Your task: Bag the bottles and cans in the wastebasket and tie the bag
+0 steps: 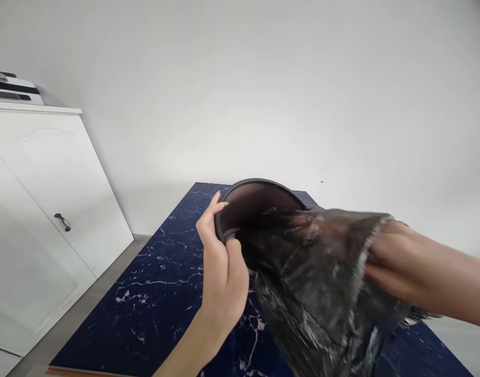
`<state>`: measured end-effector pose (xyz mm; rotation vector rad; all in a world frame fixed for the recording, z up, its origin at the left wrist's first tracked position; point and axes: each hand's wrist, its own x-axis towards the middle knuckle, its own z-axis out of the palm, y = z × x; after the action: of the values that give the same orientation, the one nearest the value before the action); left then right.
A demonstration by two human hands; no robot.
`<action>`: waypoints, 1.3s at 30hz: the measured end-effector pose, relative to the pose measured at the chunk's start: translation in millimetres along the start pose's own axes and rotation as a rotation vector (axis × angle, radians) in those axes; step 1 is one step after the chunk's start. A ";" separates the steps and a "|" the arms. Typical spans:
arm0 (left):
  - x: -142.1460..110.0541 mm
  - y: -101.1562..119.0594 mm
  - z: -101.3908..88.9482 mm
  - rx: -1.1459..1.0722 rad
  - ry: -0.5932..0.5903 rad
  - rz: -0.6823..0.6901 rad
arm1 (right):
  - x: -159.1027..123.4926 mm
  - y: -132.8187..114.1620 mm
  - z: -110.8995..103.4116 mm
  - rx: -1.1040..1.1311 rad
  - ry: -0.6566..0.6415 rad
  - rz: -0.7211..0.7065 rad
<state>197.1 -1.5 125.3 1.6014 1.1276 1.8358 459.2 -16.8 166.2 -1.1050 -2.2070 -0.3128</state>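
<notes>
A round, dark trash bin (pixel 259 195) is tilted over the table, its mouth turned towards me. My left hand (pixel 224 256) grips the left side of its rim, with the thumb at the mouth. A thin black trash bag (pixel 318 277) is partly inside the bin and hangs down over the table in loose folds. My right hand (pixel 389 243) reaches into the bag's open end from the right. Its fingers show only faintly through the plastic and are blurred, so their closure is unclear. The bag and my left hand hide much of the bin's body.
The table (pixel 161 293) has a dark blue marbled top and stands by a pale wall (pixel 240 94). At left is a white cabinet (pixel 39 199) with a black handle (pixel 62 222), and stacked items (pixel 14 89) lie on top of it.
</notes>
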 end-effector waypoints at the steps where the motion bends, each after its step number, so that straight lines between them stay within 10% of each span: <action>1: 4.6 -1.0 -2.5 0.004 0.001 -0.043 | 9.4 1.1 -0.1 -0.003 -0.002 -0.003; 12: 25.4 -16.8 -22.7 0.164 0.040 -0.132 | 8.4 -15.2 -18.3 -0.074 -0.039 -0.040; 39: 62.9 -22.5 -32.0 0.257 -0.041 -0.059 | 24.9 -73.5 25.0 0.027 -0.116 -0.340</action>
<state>148.5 51.1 144.5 1.7160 1.4236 1.6666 379.6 -34.8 168.1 -0.7462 -2.4949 -0.3693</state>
